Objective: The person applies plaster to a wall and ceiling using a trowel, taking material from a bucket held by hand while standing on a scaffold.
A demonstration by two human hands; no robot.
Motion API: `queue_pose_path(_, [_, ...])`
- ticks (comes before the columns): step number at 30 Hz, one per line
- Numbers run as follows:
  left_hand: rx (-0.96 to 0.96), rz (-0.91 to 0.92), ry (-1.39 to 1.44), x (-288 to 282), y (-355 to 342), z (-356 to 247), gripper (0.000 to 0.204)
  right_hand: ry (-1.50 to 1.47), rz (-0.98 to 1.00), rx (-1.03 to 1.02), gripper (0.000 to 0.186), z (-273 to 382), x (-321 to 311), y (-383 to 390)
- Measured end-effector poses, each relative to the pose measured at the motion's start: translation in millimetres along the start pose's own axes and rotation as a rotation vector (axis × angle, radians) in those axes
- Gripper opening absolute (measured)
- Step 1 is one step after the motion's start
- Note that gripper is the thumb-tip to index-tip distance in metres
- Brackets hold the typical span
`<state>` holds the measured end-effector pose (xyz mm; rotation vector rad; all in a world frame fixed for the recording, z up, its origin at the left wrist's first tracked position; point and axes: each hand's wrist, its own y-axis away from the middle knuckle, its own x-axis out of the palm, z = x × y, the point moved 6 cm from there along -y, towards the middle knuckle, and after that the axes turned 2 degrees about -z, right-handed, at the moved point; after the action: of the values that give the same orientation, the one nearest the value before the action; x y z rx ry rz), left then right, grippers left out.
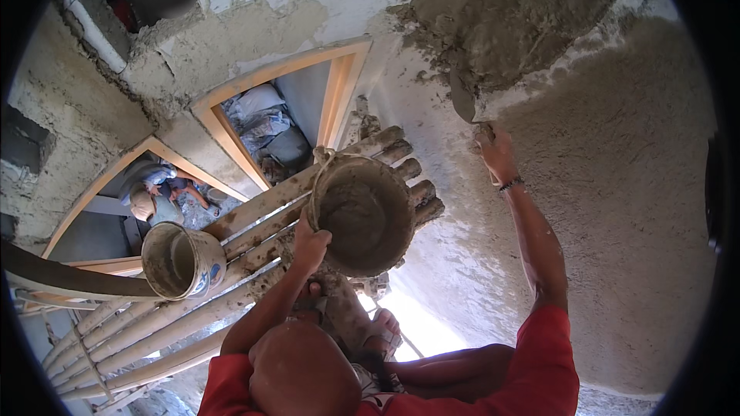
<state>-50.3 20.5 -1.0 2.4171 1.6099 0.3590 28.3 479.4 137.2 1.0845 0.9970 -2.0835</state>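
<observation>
My right hand [497,156] is stretched up to the wall, closed round the handle of a trowel [462,96]. The trowel's blade lies against the lower left of a rough patch of wet mortar [509,19]. My left hand [311,245] grips the near left rim of a mortar-smeared bucket [362,216]. Grey mortar covers the inside of this bucket, and its rope-like handle rests at the far left rim. How much mortar it holds is hard to tell.
A second dirty bucket [182,262] stands to the left on the scaffold of wooden poles [254,262]. My feet [383,329] rest on the poles, with bright gaps below. Through a wooden frame [173,156], another person [154,192] crouches lower down. Sacks [262,112] lie behind the other frame.
</observation>
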Motion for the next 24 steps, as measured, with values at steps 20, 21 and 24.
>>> queue_pose_path(20, [-0.019,0.001,0.128,0,-3,-1,0.065,-0.375,0.731,-0.436,0.039,296,-121,14])
queue_pose_path(21, [0.021,-0.001,0.133,-1,-7,3,0.065,-0.467,0.843,-0.332,0.037,292,-112,12])
queue_pose_path(24, [0.015,0.033,0.072,4,-10,7,0.065,-0.282,0.343,0.108,0.037,204,-100,-71])
